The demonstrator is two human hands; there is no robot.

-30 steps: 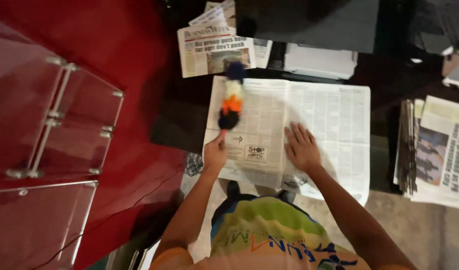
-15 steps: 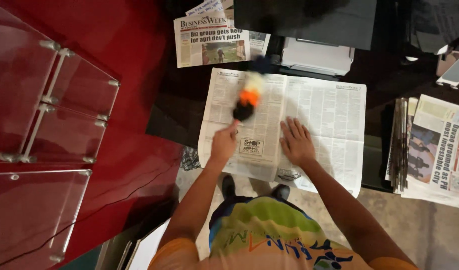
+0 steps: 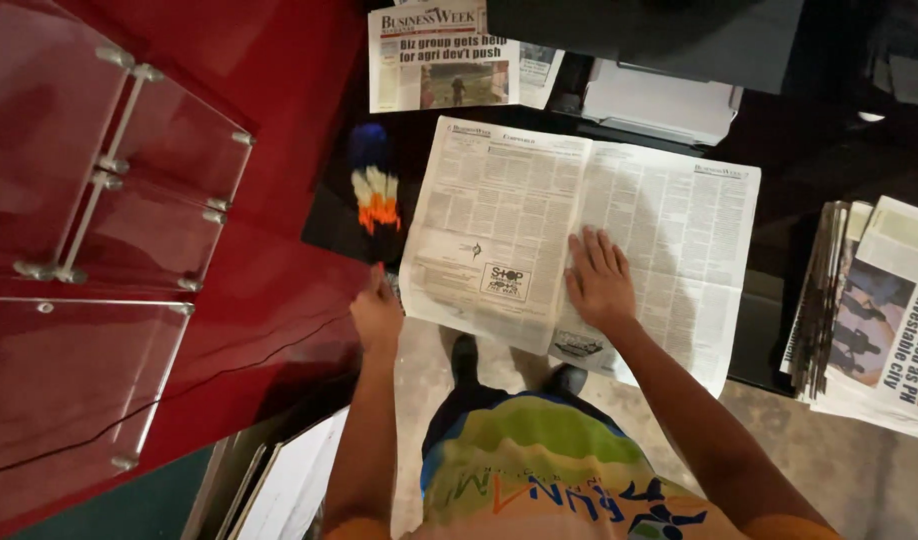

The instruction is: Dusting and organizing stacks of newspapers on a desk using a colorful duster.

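An open newspaper (image 3: 539, 230) lies spread on a dark table, hanging over its near edge. My right hand (image 3: 599, 280) rests flat on the middle of it, fingers spread. My left hand (image 3: 377, 315) is closed on the handle of a feather duster (image 3: 373, 190) with blue, white and orange feathers. The duster head sits over the dark table just left of the newspaper, blurred.
A folded newspaper (image 3: 441, 55) lies at the far side, a white box (image 3: 659, 100) next to it. A pile of newspapers (image 3: 874, 300) sits at the right. A red counter (image 3: 239, 270) with clear acrylic panels (image 3: 89, 200) stands on the left.
The duster has swung left off the open newspaper onto the dark table beside it, and my left hand moved left with it. My right hand stays on the paper.
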